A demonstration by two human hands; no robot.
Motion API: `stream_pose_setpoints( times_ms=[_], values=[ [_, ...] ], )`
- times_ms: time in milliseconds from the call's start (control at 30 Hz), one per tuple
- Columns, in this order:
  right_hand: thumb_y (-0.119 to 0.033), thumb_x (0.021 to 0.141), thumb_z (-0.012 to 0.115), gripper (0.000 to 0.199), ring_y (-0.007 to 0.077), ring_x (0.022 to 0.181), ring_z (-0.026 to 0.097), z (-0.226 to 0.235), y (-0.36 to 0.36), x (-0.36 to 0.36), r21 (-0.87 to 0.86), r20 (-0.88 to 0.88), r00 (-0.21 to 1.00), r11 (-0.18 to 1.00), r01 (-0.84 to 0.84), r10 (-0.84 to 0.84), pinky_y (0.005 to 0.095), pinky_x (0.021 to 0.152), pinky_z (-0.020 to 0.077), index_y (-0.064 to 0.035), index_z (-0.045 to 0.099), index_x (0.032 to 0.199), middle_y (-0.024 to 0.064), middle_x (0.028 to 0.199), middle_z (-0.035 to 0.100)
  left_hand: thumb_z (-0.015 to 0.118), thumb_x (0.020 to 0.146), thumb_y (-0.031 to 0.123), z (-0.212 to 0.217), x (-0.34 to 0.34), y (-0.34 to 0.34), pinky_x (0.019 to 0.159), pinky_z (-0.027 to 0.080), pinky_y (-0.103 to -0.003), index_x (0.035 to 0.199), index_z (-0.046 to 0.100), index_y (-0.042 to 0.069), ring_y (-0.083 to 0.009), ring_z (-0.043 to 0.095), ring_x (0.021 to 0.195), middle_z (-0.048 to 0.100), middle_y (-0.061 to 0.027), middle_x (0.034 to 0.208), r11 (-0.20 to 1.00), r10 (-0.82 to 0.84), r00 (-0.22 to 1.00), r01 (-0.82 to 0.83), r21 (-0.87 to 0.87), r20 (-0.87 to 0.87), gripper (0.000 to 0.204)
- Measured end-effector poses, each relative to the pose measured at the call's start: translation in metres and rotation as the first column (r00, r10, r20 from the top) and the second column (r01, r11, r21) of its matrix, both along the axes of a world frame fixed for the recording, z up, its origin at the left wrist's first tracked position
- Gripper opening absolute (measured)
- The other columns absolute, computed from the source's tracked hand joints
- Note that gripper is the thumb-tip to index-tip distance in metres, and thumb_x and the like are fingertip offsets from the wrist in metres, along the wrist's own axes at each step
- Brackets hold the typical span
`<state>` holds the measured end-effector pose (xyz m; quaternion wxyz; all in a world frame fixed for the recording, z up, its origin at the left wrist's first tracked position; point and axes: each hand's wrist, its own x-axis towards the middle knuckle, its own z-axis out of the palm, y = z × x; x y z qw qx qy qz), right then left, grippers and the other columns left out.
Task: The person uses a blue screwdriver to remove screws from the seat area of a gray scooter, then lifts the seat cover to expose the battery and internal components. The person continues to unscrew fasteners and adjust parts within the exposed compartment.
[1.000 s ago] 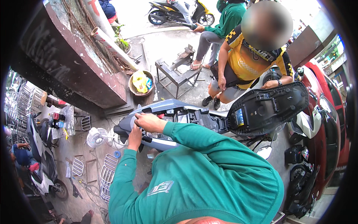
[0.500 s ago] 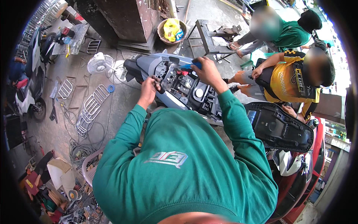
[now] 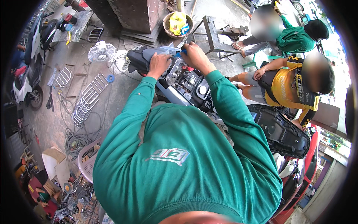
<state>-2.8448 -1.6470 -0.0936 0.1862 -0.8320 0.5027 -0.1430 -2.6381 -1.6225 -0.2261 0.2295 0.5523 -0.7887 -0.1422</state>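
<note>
A grey scooter point(image 3: 174, 96) stands in front of me with its seat compartment uncovered, showing black plastic, wiring and a red part point(image 3: 187, 68). My right hand point(image 3: 196, 58) is closed around a blue-handled tool, seemingly a screwdriver point(image 3: 180, 54), held over the scooter's far side. My left hand point(image 3: 159, 65) lies on the grey body panel with its fingers stretched toward the tool. The tool's tip is hidden near the left fingers. At the right, the scooter's seat point(image 3: 280, 130) is raised, its black underside showing.
A white fan point(image 3: 101, 52) and metal racks point(image 3: 89, 99) stand or lie to the left, near coiled cable point(image 3: 76, 143). Beyond the scooter are a basin point(image 3: 167, 26) and a metal stand point(image 3: 218, 46). A person in yellow point(image 3: 287, 80) is close on the right.
My left hand has moved up and forward from the scooter's near edge onto the body panel. My right hand, still holding the blue tool, has shifted slightly left and away from me.
</note>
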Motion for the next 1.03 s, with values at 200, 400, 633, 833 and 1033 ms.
stream_pose_setpoints(
  times_ms=[200, 400, 633, 833, 1033],
  values=[
    [-0.015, 0.087, 0.075, 0.025, 0.0455, 0.098, 0.069, 0.01, -0.009, 0.005, -0.004, -0.051, 0.996, 0.997, -0.08, 0.079, 0.0515, 0.089, 0.0578, 0.0026, 0.069, 0.105, 0.0278, 0.108, 0.067, 0.073, 0.092, 0.025, -0.01, 0.003, -0.006, 0.102, 0.046, -0.055, 0.113, 0.078, 0.015, -0.0281, 0.071, 0.101, 0.077, -0.0083, 0.101, 0.999, -0.043, 0.999, 0.043, -0.013, -0.002, 0.024],
    [-0.011, 0.09, 0.07, 0.022, 0.048, 0.093, 0.071, 0.01, 0.0, 0.013, -0.036, -0.039, 0.998, 0.998, -0.05, 0.048, 0.0537, 0.084, 0.0591, 0.0024, 0.066, 0.106, 0.031, 0.11, 0.065, 0.073, 0.093, 0.025, -0.012, 0.01, -0.013, 0.102, 0.046, -0.055, 0.112, 0.078, 0.017, -0.0271, 0.071, 0.102, 0.077, -0.0074, 0.102, 0.994, -0.106, 0.994, 0.106, -0.011, -0.013, 0.022],
    [-0.004, 0.09, 0.064, 0.016, 0.047, 0.086, 0.072, 0.005, -0.003, 0.018, -0.043, -0.085, 0.993, 0.995, -0.091, 0.088, 0.0535, 0.078, 0.0608, 0.001, 0.064, 0.105, 0.0289, 0.109, 0.062, 0.074, 0.092, 0.025, -0.012, 0.01, -0.014, 0.099, 0.046, -0.053, 0.117, 0.075, 0.015, -0.0288, 0.071, 0.102, 0.077, -0.0073, 0.106, 0.987, -0.135, 0.989, 0.139, -0.077, 0.053, 0.027],
    [-0.008, 0.091, 0.066, 0.017, 0.0487, 0.089, 0.072, 0.003, 0.004, 0.019, 0.004, -0.094, 0.995, 1.0, -0.019, 0.019, 0.0545, 0.082, 0.0599, 0.0018, 0.065, 0.105, 0.0307, 0.111, 0.062, 0.076, 0.089, 0.018, -0.009, 0.014, -0.013, 0.097, 0.045, -0.048, 0.119, 0.073, 0.014, -0.0294, 0.07, 0.102, 0.076, -0.0082, 0.106, 0.991, -0.128, 0.983, 0.123, -0.044, -0.135, 0.03],
    [-0.016, 0.09, 0.073, 0.026, 0.0492, 0.095, 0.071, 0.004, -0.004, 0.01, 0.003, -0.075, 0.996, 0.999, -0.048, 0.048, 0.0544, 0.085, 0.0591, 0.001, 0.068, 0.109, 0.0342, 0.117, 0.062, 0.076, 0.089, 0.016, -0.011, 0.016, -0.015, 0.096, 0.045, -0.047, 0.12, 0.073, 0.014, -0.0272, 0.07, 0.105, 0.076, -0.0077, 0.109, 0.99, -0.132, 0.981, 0.125, -0.062, -0.139, 0.032]
  ],
)
